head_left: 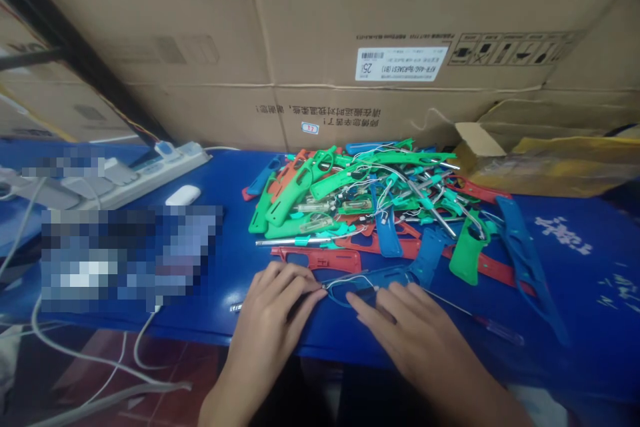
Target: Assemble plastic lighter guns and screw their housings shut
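On the table's near edge, a blue lighter casing [385, 277] lies between my hands with thin white wires [361, 280] across it. My left hand [280, 300] is closed at its front part, thumb and index finger pinched beside the wire ends. From under that hand a metal tube tip [236, 307] sticks out to the left. My right hand [407, 320] has its fingers bent over the casing's rear part, with the index finger stretched toward the wires. Its fingertips are partly hidden. Just beyond my hands lies a red lighter casing [320, 258].
A heap of green, red and blue lighter parts [350, 193] lies behind my hands. A screwdriver [500, 331] rests at right, near a long blue casing [530, 260]. At left are a power strip [165, 170], a white case [183, 195] and cables. A large cardboard box [310, 47] stands behind.
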`<state>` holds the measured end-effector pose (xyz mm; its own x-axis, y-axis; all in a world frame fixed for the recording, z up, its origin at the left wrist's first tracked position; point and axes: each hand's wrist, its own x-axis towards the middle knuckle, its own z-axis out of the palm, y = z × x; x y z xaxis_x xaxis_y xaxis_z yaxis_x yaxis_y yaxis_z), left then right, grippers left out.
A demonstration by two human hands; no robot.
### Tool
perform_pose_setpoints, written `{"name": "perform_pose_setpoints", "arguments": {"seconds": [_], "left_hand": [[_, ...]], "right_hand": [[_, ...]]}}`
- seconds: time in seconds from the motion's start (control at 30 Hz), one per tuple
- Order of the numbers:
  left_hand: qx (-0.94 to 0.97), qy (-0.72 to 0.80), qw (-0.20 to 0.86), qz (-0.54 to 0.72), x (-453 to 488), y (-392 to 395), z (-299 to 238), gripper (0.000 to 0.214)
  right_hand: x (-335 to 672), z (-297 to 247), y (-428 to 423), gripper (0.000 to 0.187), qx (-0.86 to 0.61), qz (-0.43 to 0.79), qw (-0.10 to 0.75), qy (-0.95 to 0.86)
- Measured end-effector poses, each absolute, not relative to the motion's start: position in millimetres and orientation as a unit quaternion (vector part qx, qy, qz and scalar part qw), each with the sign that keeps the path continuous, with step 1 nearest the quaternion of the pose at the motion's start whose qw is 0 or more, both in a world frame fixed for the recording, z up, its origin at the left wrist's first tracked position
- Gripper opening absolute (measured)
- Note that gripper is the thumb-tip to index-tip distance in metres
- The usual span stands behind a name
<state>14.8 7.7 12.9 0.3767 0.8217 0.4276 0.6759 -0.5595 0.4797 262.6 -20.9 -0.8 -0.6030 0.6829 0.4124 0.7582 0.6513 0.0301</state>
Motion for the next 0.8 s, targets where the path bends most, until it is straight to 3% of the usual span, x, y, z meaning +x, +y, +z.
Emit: {"name": "perform_pose_setpoints", "arguments": {"seconds": [0.53,0.8], "left_hand": [[0.823,0.457,0.109,0.318,16,8,14,0.004],[0.824,0.468,0.057,0.313,19,3,15,0.006]], "right_hand": [[263,1,-24,0.052,-0.398,-0.124,0.190,-0.889],[278,-2,-80,0.059,-0.480,-0.096,0.264,-0.831]]}}
